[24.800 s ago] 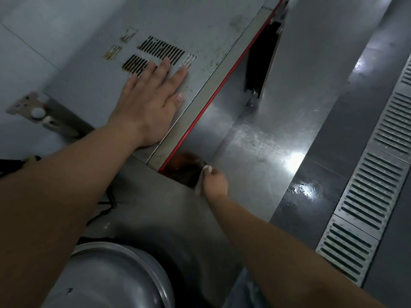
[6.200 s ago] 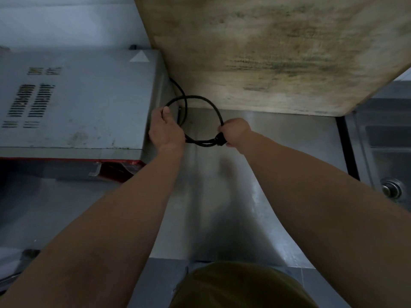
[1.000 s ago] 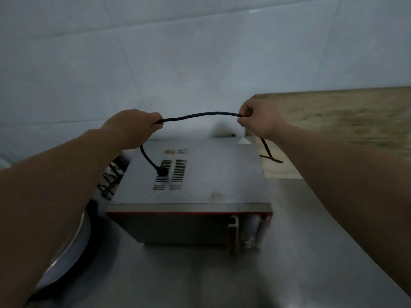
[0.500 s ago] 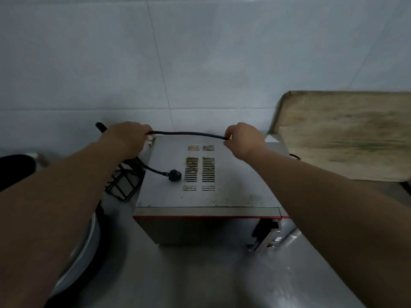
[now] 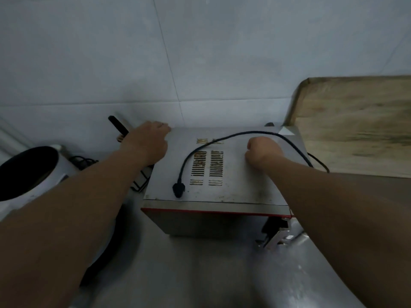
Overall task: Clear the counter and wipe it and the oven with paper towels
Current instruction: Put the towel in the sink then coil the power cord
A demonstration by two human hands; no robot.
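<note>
A steel oven (image 5: 235,185) with red front trim stands on the steel table (image 5: 200,274) against the wall, its black cord (image 5: 189,157) draped across its vented top.

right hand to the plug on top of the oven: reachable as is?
Probably yes. The right hand rests on the oven top, and the plug lies exposed near the front-left edge. Only bare metal and vent slots lie between.

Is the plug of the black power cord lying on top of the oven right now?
Yes, the plug rests on the oven top, beside the vent slots, near its front edge.
</note>
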